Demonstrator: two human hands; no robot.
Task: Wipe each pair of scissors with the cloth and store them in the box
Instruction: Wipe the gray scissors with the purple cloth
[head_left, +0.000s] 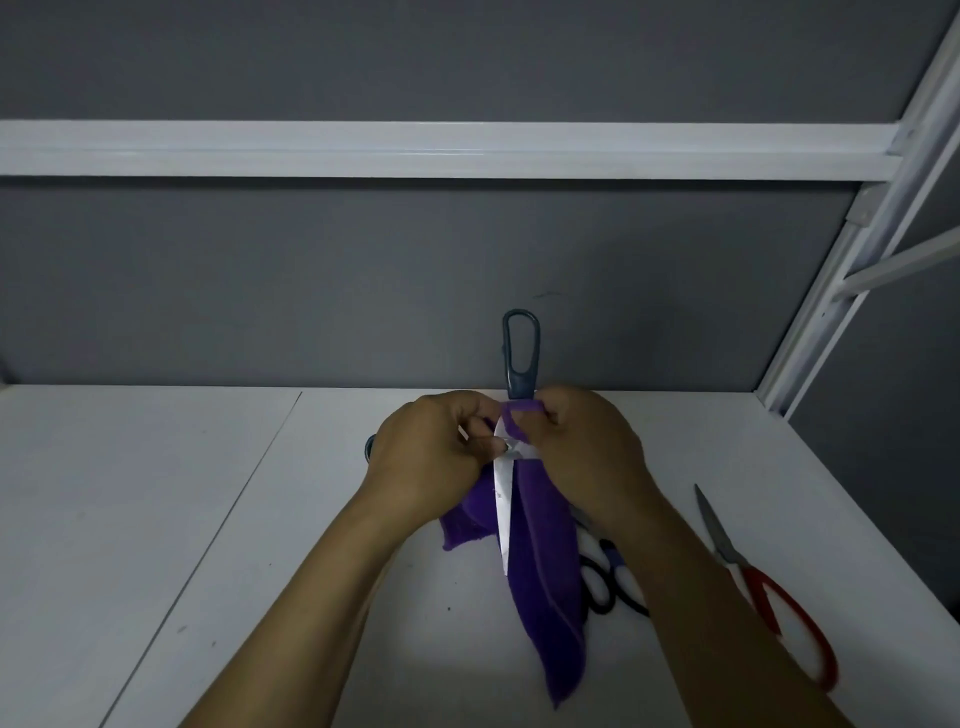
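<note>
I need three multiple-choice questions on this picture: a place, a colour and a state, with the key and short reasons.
1. Where are the red-handled scissors? A. on the table, beside the right forearm B. in a drawer C. on a hook
2. What colour is the cloth? A. green B. purple C. yellow
3. The cloth is A. folded flat B. hanging from the right hand C. rolled up
Key: 1 A, they lie flat on the table; 2 B, plainly purple; 3 B, it droops below the fingers, beside the grey-handled scissors.
</note>
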